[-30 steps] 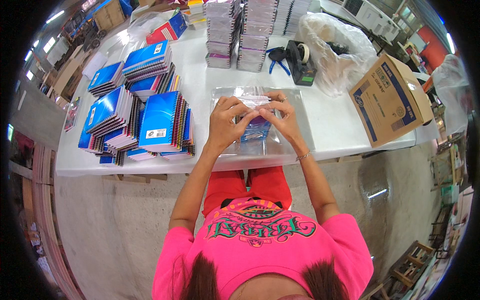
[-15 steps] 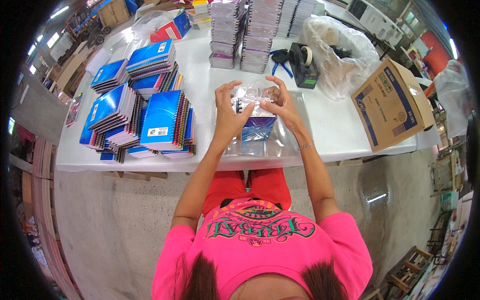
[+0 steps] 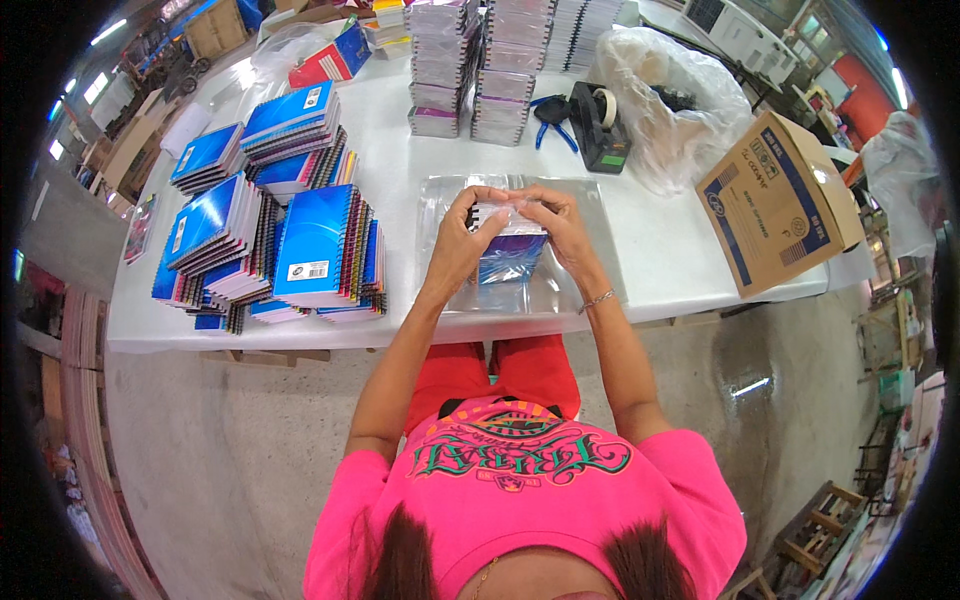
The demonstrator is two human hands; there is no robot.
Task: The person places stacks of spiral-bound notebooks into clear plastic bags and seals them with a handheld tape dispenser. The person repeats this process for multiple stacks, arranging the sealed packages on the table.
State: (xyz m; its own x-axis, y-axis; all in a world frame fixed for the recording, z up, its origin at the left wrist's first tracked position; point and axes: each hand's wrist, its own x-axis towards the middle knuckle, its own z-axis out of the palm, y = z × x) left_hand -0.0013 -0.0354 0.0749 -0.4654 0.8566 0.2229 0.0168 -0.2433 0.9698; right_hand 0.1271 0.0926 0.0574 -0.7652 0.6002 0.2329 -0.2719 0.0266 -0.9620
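Note:
In front of me a stack of spiral notebooks [image 3: 508, 262] stands on the table, covered in clear plastic film. My left hand [image 3: 462, 238] curls around its left far side, thumb on top. On the opposite side, my right hand [image 3: 562, 232] presses the film with its thumb. Both hands' fingertips meet over the far edge, which they hide. Below the bundle lie flat clear plastic bags [image 3: 438, 290]. To the left, several piles of blue spiral notebooks [image 3: 318, 238] sit without film, with coloured spirals showing.
Tall stacks of wrapped notebooks [image 3: 503, 75] rise at the back. Blue-handled pliers [image 3: 553, 122] and a black tape dispenser [image 3: 600, 135] stand beside a crumpled plastic bag [image 3: 665, 120]. A cardboard box [image 3: 770, 205] is tilted at the right. The white table's [image 3: 400, 325] front edge faces me.
My fingers, raised and spread apart over the bundle before, have come together and folded down over its far edge, drawing the film in. The view has shifted slightly.

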